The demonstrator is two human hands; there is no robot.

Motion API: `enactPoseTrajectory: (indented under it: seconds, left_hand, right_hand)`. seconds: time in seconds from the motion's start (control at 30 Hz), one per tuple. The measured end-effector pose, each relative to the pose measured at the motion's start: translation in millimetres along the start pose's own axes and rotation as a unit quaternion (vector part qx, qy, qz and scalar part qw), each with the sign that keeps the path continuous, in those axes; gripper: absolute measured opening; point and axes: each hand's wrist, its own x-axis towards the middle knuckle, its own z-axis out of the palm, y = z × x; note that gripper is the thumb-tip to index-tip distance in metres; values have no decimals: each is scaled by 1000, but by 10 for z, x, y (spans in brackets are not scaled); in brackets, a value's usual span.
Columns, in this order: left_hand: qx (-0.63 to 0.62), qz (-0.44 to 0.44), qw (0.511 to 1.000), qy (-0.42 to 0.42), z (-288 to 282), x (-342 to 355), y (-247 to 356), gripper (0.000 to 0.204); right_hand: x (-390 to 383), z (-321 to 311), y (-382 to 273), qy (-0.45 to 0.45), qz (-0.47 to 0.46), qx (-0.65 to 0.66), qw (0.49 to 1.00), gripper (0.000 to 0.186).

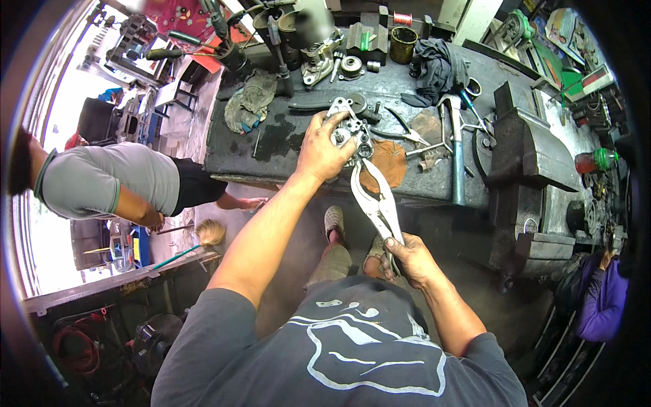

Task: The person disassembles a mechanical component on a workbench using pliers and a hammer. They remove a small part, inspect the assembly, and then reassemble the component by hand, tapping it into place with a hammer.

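I have my left hand (321,150) curled around a cast metal housing (354,126), fingers bent over it, at the near edge of the workbench (230,157). My right hand (411,259) is closed on the handles of large locking pliers (388,210) that slant out past that edge; their tips are at the housing's near end, and I cannot tell whether they grip it. An orange-brown cloth (389,163) lies by the near edge, a blue-handled hammer (458,169) farther right. I see a grey rag (252,98) toward the left edge
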Motion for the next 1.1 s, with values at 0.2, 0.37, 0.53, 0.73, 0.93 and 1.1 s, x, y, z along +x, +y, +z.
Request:
enactPoseTrajectory:
  seconds: [0.2,0.37,0.53,0.73,0.93,1.1]
  left_hand:
    - [2,23,1000,20,105,-25,-174,92]
    - [-264,-171,922,226,265,-1163,198,55]
    - [-622,-408,578,-336,697,-2275,748,72]
    - [-532,-423,702,-213,866,-2280,878,73]
    - [-313,-335,854,-245,559,-2381,676,82]
    - [-522,-47,846,-102,558,-2174,1066,64]
  right_hand:
    - [-36,-88,0,32,-14,-96,995,36]
    - [31,-145,215,152,-206,-383,887,38]
    - [36,-125,466,242,-312,-480,783,33]
    - [147,-171,551,212,-356,-483,771,34]
    - [77,-446,380,228,-332,-489,773,27]
    - [-149,-355,403,63,-335,-448,827,69]
